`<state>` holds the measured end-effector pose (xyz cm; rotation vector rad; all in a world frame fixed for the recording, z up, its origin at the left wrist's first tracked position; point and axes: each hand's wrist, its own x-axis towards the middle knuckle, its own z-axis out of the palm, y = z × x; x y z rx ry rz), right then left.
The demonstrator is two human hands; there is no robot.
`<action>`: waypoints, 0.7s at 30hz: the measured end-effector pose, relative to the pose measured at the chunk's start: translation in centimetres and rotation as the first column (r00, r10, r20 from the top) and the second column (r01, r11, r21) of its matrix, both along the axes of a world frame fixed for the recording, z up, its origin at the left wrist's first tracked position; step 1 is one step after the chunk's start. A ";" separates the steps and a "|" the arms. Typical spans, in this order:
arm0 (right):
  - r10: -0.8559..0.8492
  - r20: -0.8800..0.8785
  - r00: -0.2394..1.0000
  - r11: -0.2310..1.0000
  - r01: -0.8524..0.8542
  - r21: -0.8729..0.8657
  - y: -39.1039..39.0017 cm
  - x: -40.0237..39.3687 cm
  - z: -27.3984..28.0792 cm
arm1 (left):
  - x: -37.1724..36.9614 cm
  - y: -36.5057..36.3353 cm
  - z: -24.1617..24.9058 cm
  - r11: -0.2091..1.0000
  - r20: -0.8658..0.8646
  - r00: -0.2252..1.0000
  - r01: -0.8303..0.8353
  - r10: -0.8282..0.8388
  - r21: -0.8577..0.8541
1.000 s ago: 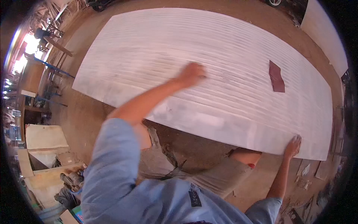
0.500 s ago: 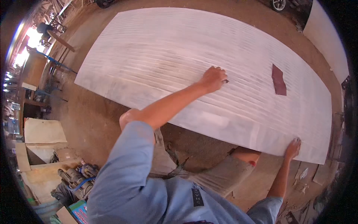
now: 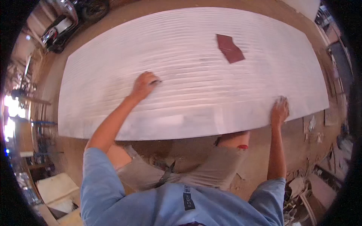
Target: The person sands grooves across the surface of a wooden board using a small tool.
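Note:
A large white panel with rows of parallel grooves [image 3: 181,109] lies in front of me. My left hand [image 3: 144,86] is on its grooved face, fingers closed around a small dark piece that shows at the fingertips; what it is I cannot make out. Near the panel's close edge on the right, my right hand [image 3: 279,110] rests with its fingertips on the surface, fingers somewhat apart and whitened with dust, holding nothing visible. A dark red sheet [image 3: 230,49], creased across its middle, lies on the panel between and beyond my hands.
A motorcycle [image 3: 60,32] stands at the upper left. Wooden and blue-framed furniture [image 3: 37,122] is along the left side. Pale boards [image 3: 56,188] are at the lower left. Scraps and debris [image 3: 301,192] lie on the ground at the lower right.
The view has turned, so the panel and red sheet appear shifted left. My left hand is still closed on the small piece, and my right hand remains by the near edge.

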<state>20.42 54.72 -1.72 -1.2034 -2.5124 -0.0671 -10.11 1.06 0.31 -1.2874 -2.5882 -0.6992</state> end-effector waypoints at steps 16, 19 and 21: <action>0.046 -0.047 0.998 0.998 -0.048 -0.046 0.4 -0.2 -0.1 | 8.0 46.0 -2.1 0.965 -0.050 0.979 0.201 -0.196 0.165; 0.051 -0.058 0.997 0.998 -0.053 -0.025 0.3 -0.1 -0.3 | 4.8 33.4 -2.9 0.973 0.017 0.977 0.210 -0.213 0.095; 0.063 -0.049 0.997 0.997 -0.064 -0.032 0.3 0.1 -0.6 | 2.6 21.2 -2.1 0.977 0.013 0.977 0.212 -0.212 -0.033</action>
